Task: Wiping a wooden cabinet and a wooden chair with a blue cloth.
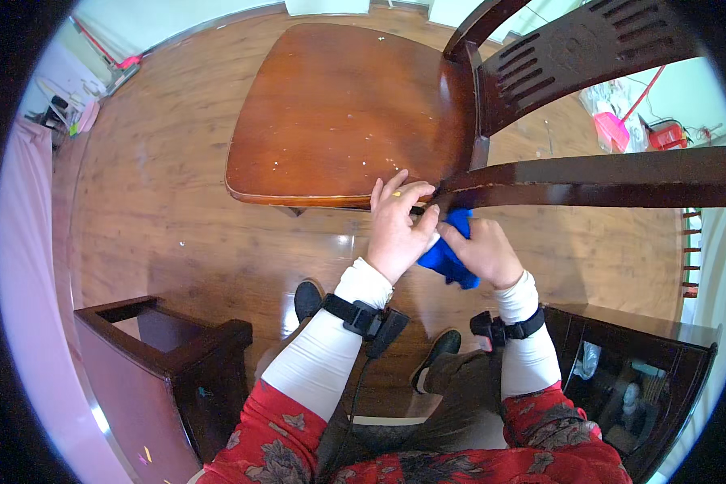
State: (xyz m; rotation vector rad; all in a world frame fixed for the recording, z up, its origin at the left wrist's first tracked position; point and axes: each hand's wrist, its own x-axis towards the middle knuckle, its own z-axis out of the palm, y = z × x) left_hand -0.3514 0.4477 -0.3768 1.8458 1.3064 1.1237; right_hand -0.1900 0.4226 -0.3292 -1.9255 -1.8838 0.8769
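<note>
A wooden chair with a glossy reddish-brown seat (339, 115) lies before me, its dark carved backrest (581, 54) to the right. My left hand (399, 227), with a yellow ring, is at the seat's near rear corner, fingers over the edge and thumb close to the dark back post (520, 186). Whether it grips the chair or only touches it is not plain. Just below that post, my right hand (487, 251) holds a bunched blue cloth (451, 263). The cloth lies against the underside of the corner. Small pale specks dot the seat.
Dark wooden furniture stands at lower left (157, 357), and a glass-fronted cabinet (623, 387) at lower right. A pink dustpan (612, 130) and a red fire extinguisher (668, 135) are at the right wall. A pink curtain (30, 242) hangs left. Wood-look flooring (157, 199) surrounds the chair.
</note>
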